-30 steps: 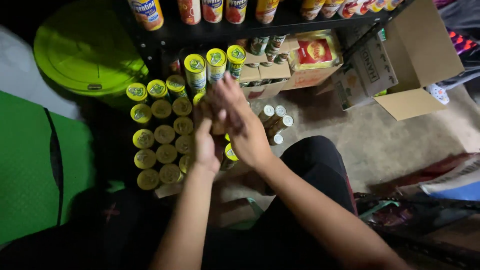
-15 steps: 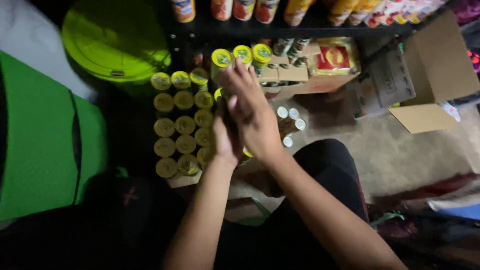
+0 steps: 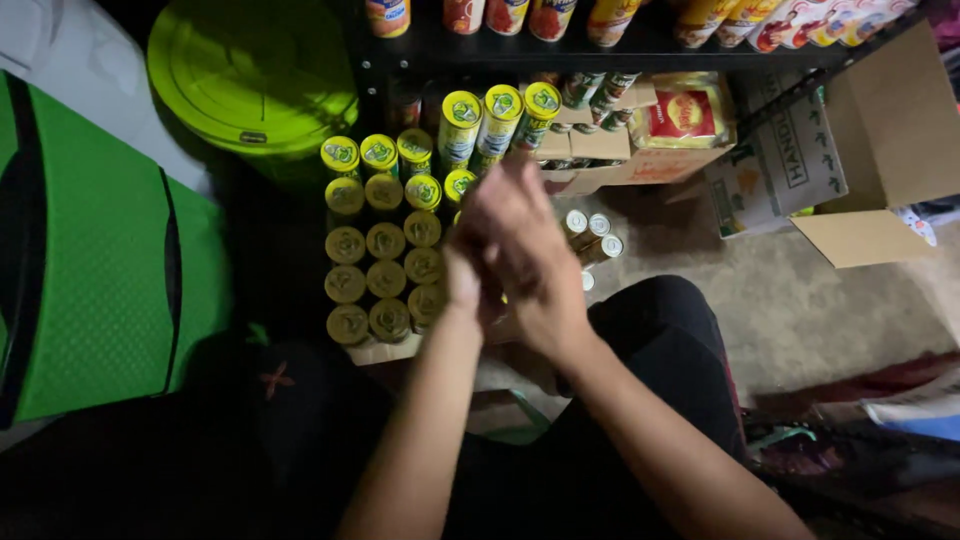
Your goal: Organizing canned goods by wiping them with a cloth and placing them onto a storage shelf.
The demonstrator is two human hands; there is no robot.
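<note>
My right hand and my left hand are pressed together in front of me, above the right edge of a shallow cardboard tray. The tray holds several yellow-lidded cans standing in rows. The right hand's fingers are stretched out and blurred, and they lie over the left hand, which is mostly hidden. I see nothing in the right hand. Three taller yellow-lidded cans stand just beyond the hands.
A lime-green round lid sits at the back left, with a green bag on the left. A dark shelf of cans runs along the top. An open cardboard box stands at right. Small silver-topped cans rest on the floor.
The view has shifted so the tray and shelf sit further right in frame. My hands stay joined over the tray's right side, the right fingers moving slightly.
</note>
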